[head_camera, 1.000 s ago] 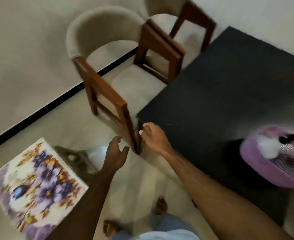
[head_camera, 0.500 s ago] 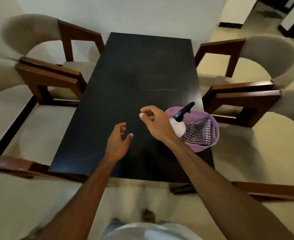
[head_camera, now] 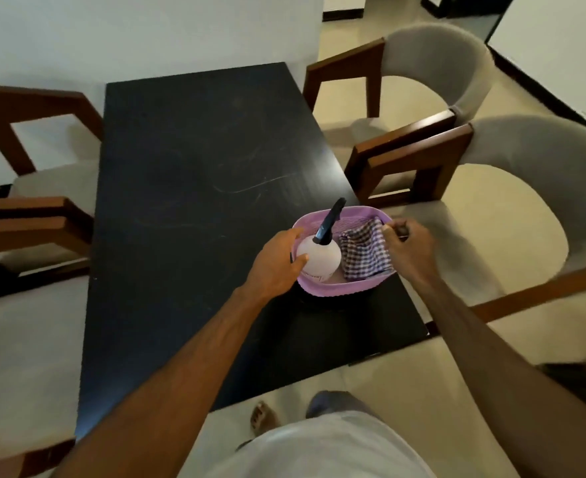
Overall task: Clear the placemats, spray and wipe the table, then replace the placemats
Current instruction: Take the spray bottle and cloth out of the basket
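A purple basket stands on the black table near its right front corner. Inside it a white spray bottle with a black nozzle lies beside a folded checked cloth. My left hand grips the basket's left rim, thumb inside against the bottle. My right hand curls round the right rim by the cloth's edge. No placemat is in view.
Wooden chairs with grey cushions flank the table: two on the left and two on the right, the nearer right one close to my right hand. A white wall stands behind the table's far end. My bare foot is on the floor.
The view swung from a floral placemat and the left chairs to the table. Both hands moved right across the table and took hold of the basket's two sides.
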